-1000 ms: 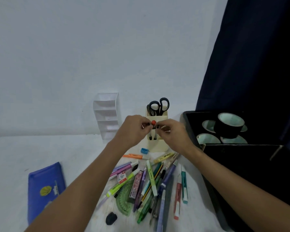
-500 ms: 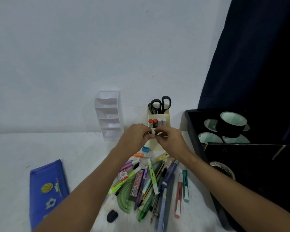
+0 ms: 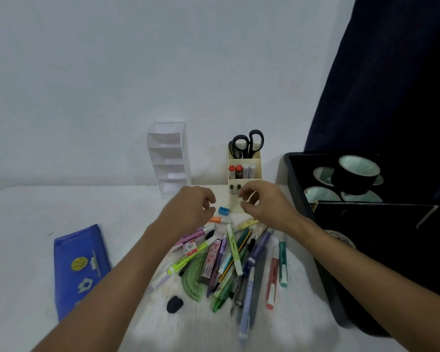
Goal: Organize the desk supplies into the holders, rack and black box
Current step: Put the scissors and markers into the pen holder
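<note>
A cream stepped holder [image 3: 255, 171] stands at the back with black scissors [image 3: 247, 143] in its top slot, several capped sticks [image 3: 235, 171] in the middle one and two small dark items [image 3: 235, 188] in the lowest. My left hand [image 3: 188, 212] and my right hand [image 3: 267, 201] hover just in front of it, fingers loosely curled, holding nothing. A heap of pens and highlighters [image 3: 234, 255] lies under my wrists. A blue sharpener [image 3: 223, 210] sits between my hands. The black box [image 3: 292, 168] with tape rolls [image 3: 356, 174] is at the right.
A white tiered rack [image 3: 168, 158] stands left of the holder against the wall. A blue pencil case [image 3: 80, 265] lies at the left. A green protractor [image 3: 193, 283] and a dark eraser [image 3: 174, 304] lie near the heap. The box's dark lid [image 3: 381, 224] leans at the right.
My hands, which met at the holder's front slot pinching small items, have drawn apart and back toward me, now empty. Two dark items now show in the lowest slot.
</note>
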`<state>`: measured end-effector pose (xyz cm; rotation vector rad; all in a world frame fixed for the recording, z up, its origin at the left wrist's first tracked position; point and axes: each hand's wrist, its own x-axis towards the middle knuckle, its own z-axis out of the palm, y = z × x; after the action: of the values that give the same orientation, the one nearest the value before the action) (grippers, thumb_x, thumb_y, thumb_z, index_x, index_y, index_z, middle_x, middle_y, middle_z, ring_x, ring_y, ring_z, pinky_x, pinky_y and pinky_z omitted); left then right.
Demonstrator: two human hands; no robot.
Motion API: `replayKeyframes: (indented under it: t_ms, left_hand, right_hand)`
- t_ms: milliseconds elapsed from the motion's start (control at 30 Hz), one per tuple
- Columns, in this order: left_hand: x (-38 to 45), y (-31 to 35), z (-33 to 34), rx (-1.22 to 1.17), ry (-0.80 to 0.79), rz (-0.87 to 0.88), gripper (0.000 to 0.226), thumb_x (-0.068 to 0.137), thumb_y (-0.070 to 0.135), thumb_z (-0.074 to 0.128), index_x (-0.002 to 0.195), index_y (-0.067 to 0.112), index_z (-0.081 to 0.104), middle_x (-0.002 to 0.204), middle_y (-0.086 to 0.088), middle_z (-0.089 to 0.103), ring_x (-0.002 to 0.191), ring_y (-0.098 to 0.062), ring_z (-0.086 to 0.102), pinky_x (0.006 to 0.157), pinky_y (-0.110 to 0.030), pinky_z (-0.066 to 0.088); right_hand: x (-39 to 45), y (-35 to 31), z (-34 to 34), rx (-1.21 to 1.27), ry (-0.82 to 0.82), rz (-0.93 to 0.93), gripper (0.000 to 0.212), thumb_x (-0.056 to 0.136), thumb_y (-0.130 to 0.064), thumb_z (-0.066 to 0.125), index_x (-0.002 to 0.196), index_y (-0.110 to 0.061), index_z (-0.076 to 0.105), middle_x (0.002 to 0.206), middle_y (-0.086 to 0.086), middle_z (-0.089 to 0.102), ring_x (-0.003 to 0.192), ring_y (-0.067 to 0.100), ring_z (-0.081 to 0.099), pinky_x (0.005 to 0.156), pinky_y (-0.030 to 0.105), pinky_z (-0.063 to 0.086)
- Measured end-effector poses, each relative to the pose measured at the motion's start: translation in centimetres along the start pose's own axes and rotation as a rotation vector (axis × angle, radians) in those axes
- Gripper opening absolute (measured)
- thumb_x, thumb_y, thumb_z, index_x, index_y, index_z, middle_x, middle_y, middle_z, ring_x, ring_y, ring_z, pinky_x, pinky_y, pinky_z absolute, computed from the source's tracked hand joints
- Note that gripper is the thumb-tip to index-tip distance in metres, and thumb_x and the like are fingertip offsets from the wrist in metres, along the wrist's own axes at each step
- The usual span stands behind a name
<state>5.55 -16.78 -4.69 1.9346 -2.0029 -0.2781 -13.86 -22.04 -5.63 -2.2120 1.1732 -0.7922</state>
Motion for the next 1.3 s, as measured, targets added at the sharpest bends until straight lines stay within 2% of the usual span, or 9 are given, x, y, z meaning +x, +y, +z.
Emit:
replayKeyframes:
  t_ms: [167,267,400,533,667,800,967,1100,1300]
  left_hand:
    - [-4.0,-1.2,1.1,0.075,-0.147,-0.041,0.013,0.087,0.022,0.059,0.089,0.02,0.071,0.09,0.0,0.072,0.079,-0.017,0.066,0.074,-0.032,0.055]
    - [-5.7,-1.7,1.8,0.125,-0.275,-0.031,0.018,0.087,0.017,0.053,0.085,0.02,0.07,0.09,0.001,0.07,0.081,-0.017,0.064,0.075,-0.031,0.053]
    - [-7.3,-1.9,2.9,0.211,-0.385,-0.082,0.028,0.082,0.019,0.052,0.055,0.023,0.053,0.06,0.009,0.055,0.07,-0.015,0.058,0.062,-0.026,0.047]
    - [-8.0,-2.1,3.3,0.319,-0.287,-0.165,0.018,0.087,0.032,0.054,0.091,0.025,0.07,0.089,0.007,0.068,0.088,-0.016,0.064,0.066,-0.026,0.045]
    - [-8.4,-1.7,3.7,0.402,-0.226,-0.239,0.023,0.092,0.037,0.051,0.102,0.023,0.067,0.099,0.003,0.066,0.092,-0.019,0.064,0.067,-0.027,0.043]
    - [-8.8,-1.6,4.7,0.405,-0.182,-0.301,0.021,0.094,0.033,0.05,0.104,0.019,0.062,0.1,0.002,0.065,0.089,-0.017,0.064,0.067,-0.026,0.043]
    - [-9.2,-1.4,5.1,0.434,-0.171,-0.297,0.017,0.094,0.019,0.049,0.103,0.02,0.062,0.097,0.003,0.065,0.084,-0.016,0.065,0.063,-0.025,0.042]
    - [-9.7,-0.6,5.2,0.436,-0.203,-0.268,0.016,0.093,0.014,0.047,0.103,0.018,0.06,0.099,0.001,0.064,0.085,-0.017,0.065,0.067,-0.027,0.047]
    - [-9.5,0.3,3.7,0.35,-0.217,-0.249,0.011,0.092,0.025,0.047,0.096,0.018,0.055,0.09,0.004,0.059,0.076,-0.016,0.056,0.064,-0.025,0.041]
  right_hand:
    - [-1.7,0.6,-0.1,-0.242,-0.458,-0.084,0.019,0.082,-0.012,0.067,0.099,-0.017,0.069,0.09,-0.011,0.059,0.069,-0.001,0.052,0.063,0.007,0.038]
    - [-2.3,1.5,0.5,-0.311,-0.542,-0.065,0.025,0.083,-0.014,0.067,0.108,-0.017,0.068,0.102,-0.006,0.063,0.075,-0.002,0.049,0.065,0.004,0.035]
    - [-2.9,1.9,1.2,-0.357,-0.641,-0.084,0.023,0.083,-0.016,0.068,0.105,-0.015,0.07,0.106,-0.002,0.068,0.081,0.004,0.055,0.072,0.014,0.041]
    - [-3.0,2.4,1.8,-0.392,-0.693,-0.113,0.022,0.083,-0.017,0.066,0.105,-0.018,0.069,0.107,-0.003,0.068,0.09,0.009,0.061,0.081,0.022,0.05]
    - [-3.0,2.1,1.6,-0.42,-0.766,-0.156,0.024,0.085,-0.015,0.063,0.107,-0.021,0.071,0.109,-0.005,0.067,0.093,0.01,0.06,0.086,0.03,0.051]
    - [-3.1,1.7,1.1,-0.458,-0.757,-0.185,0.023,0.089,-0.012,0.06,0.107,-0.02,0.071,0.11,0.0,0.062,0.104,0.016,0.051,0.091,0.032,0.045]
    - [-2.8,1.9,0.3,-0.347,-0.715,-0.107,0.021,0.09,-0.016,0.059,0.101,-0.032,0.067,0.108,-0.007,0.059,0.105,0.01,0.042,0.093,0.029,0.041]
    - [-2.7,1.2,-0.5,-0.151,-0.686,-0.07,0.016,0.09,-0.013,0.059,0.101,-0.022,0.066,0.101,-0.01,0.063,0.095,0.003,0.056,0.079,0.016,0.044]
    - [-3.0,0.6,-0.7,0.131,-0.523,-0.015,0.01,0.081,-0.012,0.067,0.088,-0.016,0.061,0.077,-0.008,0.065,0.068,0.003,0.059,0.063,0.016,0.046]
